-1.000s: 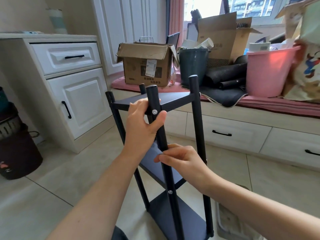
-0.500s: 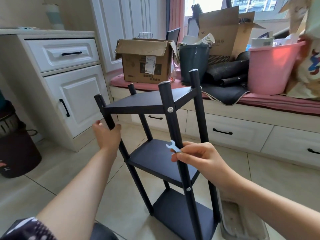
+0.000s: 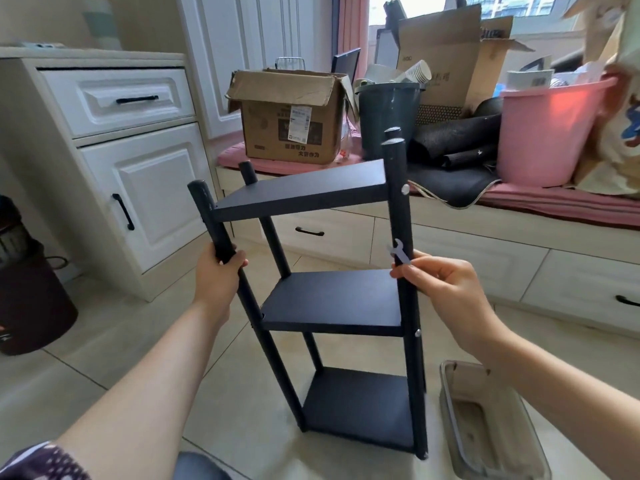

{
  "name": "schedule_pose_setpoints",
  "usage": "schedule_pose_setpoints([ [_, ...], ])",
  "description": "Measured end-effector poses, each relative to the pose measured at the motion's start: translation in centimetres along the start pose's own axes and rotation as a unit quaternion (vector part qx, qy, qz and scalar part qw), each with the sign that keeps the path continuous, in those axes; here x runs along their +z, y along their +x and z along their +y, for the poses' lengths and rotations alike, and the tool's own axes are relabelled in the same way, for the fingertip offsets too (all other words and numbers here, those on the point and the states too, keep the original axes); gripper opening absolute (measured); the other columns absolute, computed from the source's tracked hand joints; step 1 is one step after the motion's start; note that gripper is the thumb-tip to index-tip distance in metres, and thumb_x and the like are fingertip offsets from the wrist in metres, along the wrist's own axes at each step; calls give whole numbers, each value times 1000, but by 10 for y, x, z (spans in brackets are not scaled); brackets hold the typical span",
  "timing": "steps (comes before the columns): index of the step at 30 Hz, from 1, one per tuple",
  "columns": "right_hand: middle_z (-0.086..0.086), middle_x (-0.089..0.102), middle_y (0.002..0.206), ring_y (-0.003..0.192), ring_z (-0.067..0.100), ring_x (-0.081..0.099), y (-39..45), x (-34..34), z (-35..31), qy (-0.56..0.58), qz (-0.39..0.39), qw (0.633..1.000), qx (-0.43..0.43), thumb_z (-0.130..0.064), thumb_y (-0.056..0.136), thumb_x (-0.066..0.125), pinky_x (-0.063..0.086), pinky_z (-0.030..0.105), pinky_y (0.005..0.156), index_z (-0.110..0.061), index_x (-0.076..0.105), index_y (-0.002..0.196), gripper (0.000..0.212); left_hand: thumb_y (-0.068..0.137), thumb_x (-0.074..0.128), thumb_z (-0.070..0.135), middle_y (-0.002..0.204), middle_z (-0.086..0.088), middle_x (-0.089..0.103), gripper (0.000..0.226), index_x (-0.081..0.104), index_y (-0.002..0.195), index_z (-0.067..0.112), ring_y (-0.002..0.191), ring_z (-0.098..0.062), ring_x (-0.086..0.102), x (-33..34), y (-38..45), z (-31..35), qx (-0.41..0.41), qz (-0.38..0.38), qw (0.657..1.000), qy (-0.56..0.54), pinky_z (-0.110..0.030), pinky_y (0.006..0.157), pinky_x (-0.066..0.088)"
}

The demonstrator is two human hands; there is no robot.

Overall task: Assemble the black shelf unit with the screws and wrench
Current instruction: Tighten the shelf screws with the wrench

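Pale floor tiles (image 3: 104, 344) are carrying the black shelf unit (image 3: 332, 303), which is standing upright just in front of me with all three boards in place. I am wrapping my left hand (image 3: 218, 282) around the front left post, fingers curled tight on it. My right hand (image 3: 446, 289) is pinching the small wrench (image 3: 400, 252) beside the right post, near its upper screw (image 3: 404, 189). Steadying the frame while seating the wrench squarely should be preventing slips, I judge.
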State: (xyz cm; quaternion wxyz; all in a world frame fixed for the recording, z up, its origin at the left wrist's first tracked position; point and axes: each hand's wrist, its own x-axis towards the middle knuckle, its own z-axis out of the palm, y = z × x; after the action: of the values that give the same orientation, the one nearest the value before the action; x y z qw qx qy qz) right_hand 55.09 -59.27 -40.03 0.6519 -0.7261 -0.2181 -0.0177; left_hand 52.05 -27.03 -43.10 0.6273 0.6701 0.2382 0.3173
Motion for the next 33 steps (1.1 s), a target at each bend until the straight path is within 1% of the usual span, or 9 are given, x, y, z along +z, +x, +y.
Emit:
schedule_pose_setpoints([
  [5, -6, 76, 101, 102, 7, 69, 11, -6, 25, -31, 28, 998, 41, -4, 91, 64, 51, 27, 94, -14, 79, 77, 23, 95, 65, 12, 90, 5, 61, 20, 54, 92, 28, 82, -15, 62, -3, -5, 6, 69, -33, 996, 41, -28, 76, 49],
  [10, -10, 73, 108, 97, -12, 64, 19, 2, 39, -45, 13, 998, 50, -8, 91, 65, 45, 6, 81, -16, 80, 80, 21, 93, 69, 12, 81, 16, 63, 20, 56, 91, 28, 79, -12, 65, -20, -4, 5, 90, -47, 993, 54, -28, 78, 52],
  [12, -16, 70, 104, 91, -21, 60, 23, 3, 41, -47, 29, 997, 51, -8, 90, 66, 42, 4, 78, -18, 80, 78, 21, 91, 71, 11, 77, 20, 64, 20, 58, 91, 25, 77, -9, 66, -25, -5, 4, 94, -74, 992, 50, -26, 76, 52],
  [17, -14, 75, 80, 77, -15, 62, 27, -2, 45, -59, 61, 995, 56, -10, 87, 68, 44, 15, 78, -24, 77, 65, 27, 89, 75, 20, 89, 12, 70, 12, 68, 93, 29, 87, -7, 65, -36, -10, -8, 73, -174, 977, 101, -25, 78, 50],
  [21, -24, 72, 86, 94, -2, 66, 27, -4, 48, -67, 71, 993, 70, -10, 88, 68, 50, 29, 93, -19, 79, 72, 21, 92, 71, 15, 110, 7, 69, 23, 65, 111, 27, 108, -11, 65, -58, -9, -34, 27, -347, 879, 325, -20, 88, 48],
  [24, -26, 73, 89, 98, 6, 67, 27, -7, 50, -77, 73, 992, 73, -10, 87, 68, 50, 38, 99, -16, 80, 73, 20, 93, 68, 9, 126, 1, 64, 28, 63, 120, 13, 118, -15, 60, -60, -12, -39, -6, -388, 856, 342, -28, 101, 46],
  [27, -20, 74, 96, 103, 11, 67, 28, -10, 52, -60, 83, 991, 86, -10, 86, 69, 48, 43, 103, -20, 79, 67, 24, 92, 69, 4, 109, -6, 73, 13, 70, 105, 6, 104, -19, 68, -54, -14, -37, 7, -391, 852, 348, -35, 98, 51],
  [30, -7, 73, 109, 109, 20, 65, 32, -14, 51, -38, 101, 989, 100, -11, 84, 71, 46, 47, 105, -22, 79, 64, 25, 90, 71, 2, 96, -3, 76, 11, 73, 99, 6, 96, -17, 70, -50, -18, -32, -3, -426, 837, 344, -21, 84, 52],
  [33, -10, 72, 110, 106, 16, 65, 38, -22, 47, -34, 110, 989, 91, -12, 84, 71, 48, 46, 104, -25, 79, 65, 24, 91, 71, 9, 97, 8, 76, 10, 74, 100, 14, 92, -3, 69, -45, -24, -19, 6, -444, 826, 347, -8, 79, 46],
])
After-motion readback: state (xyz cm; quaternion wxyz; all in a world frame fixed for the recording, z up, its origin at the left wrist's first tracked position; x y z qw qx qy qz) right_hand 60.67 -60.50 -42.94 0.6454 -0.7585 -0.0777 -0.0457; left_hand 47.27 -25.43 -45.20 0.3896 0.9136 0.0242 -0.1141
